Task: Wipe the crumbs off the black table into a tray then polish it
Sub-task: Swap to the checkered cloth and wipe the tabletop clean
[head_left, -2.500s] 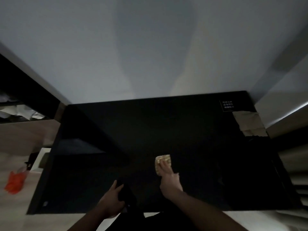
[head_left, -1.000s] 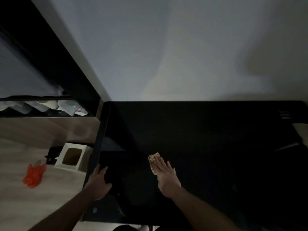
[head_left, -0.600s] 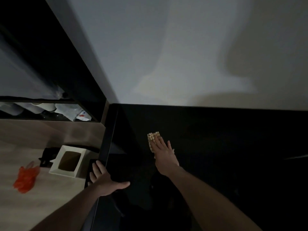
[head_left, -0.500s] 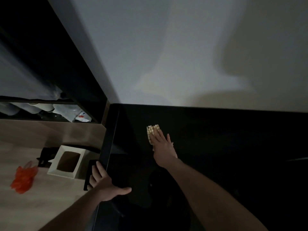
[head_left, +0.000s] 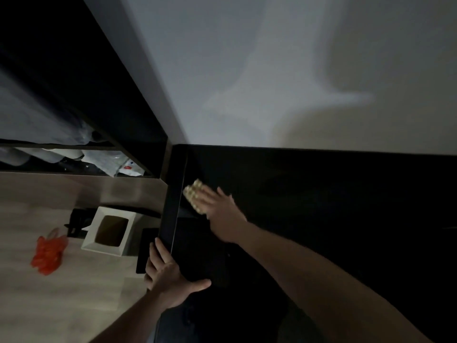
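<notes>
The black table (head_left: 333,206) fills the right half of the head view, against a pale wall. My right hand (head_left: 223,216) lies flat, fingers straight, pressing a yellowish textured cloth (head_left: 193,192) onto the tabletop close to the table's left edge. A black tray (head_left: 143,253) sits just outside and below that left edge. My left hand (head_left: 170,274) rests on the tray with straight fingers, its thumb spread over the tabletop. No crumbs can be made out in the dim light.
On the light wooden floor to the left stand an open white box (head_left: 108,230) and, behind it, a dark object. An orange bag (head_left: 48,253) lies further left. A dark shelf (head_left: 111,164) with pale items runs along the left wall.
My right hand has slid the cloth from the table's front middle out and left, up to its left edge. My left hand carried the tray to the left edge and keeps it there.
</notes>
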Action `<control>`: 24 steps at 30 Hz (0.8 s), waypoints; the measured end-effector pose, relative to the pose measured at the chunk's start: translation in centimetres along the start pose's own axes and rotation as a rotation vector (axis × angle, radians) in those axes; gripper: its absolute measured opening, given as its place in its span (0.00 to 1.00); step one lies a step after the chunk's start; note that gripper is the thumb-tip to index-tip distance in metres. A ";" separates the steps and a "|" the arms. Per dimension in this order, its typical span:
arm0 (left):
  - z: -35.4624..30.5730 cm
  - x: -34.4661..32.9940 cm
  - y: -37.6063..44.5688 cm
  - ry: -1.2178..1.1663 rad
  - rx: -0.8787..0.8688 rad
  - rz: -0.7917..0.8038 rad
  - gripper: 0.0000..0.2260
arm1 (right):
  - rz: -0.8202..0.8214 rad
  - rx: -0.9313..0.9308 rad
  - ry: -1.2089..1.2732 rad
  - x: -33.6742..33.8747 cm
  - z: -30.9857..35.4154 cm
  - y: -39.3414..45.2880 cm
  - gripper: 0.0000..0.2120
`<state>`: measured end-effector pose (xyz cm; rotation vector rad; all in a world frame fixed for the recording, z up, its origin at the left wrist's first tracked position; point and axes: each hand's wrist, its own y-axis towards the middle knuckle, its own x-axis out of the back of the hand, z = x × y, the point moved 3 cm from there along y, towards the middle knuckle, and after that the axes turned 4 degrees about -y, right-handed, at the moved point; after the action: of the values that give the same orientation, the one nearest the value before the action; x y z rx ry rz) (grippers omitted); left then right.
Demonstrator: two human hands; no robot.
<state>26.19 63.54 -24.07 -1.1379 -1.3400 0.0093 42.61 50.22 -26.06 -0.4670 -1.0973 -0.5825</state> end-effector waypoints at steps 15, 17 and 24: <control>-0.8 0.9 -1.3 -0.033 -0.004 0.015 0.79 | -0.378 -0.578 0.190 6.3 -13.7 -19.1 0.40; -0.7 0.8 -1.2 -0.038 -0.009 0.010 0.79 | -0.449 -0.807 0.144 9.1 -19.0 -18.2 0.38; -0.7 0.5 -0.8 -0.057 -0.016 0.004 0.79 | -0.177 -0.769 0.118 6.5 -17.7 -7.0 0.35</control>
<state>26.37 63.00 -23.06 -1.1611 -1.3904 0.0349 52.42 32.59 -26.45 -0.9879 -0.7755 -1.1815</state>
